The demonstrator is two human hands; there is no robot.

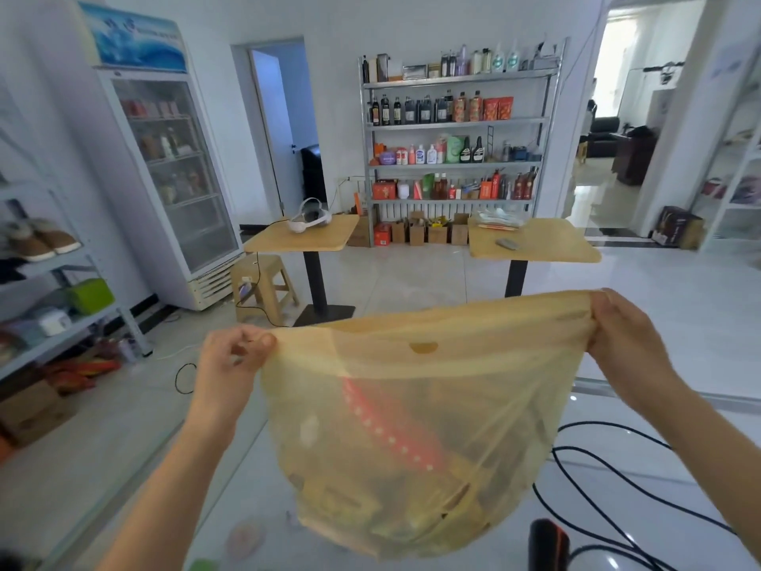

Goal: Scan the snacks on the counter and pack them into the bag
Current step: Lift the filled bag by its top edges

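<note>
We pinch the translucent yellow plastic bag [412, 405] at its top corners, left hand [232, 356] and right hand [622, 331] each grasping the rim, stretched taut above the white counter [255, 467]. A red white-dotted snack packet [383, 422] shows through. Black cables [617, 480] loop near the counter's right edge.

Bag [412, 405], my left hand [230, 356] at its left rim, my right hand [622, 327] at its right rim, snacks [391, 443] inside it, cables [609, 423] on the worktop [247, 496] to its right.
</note>
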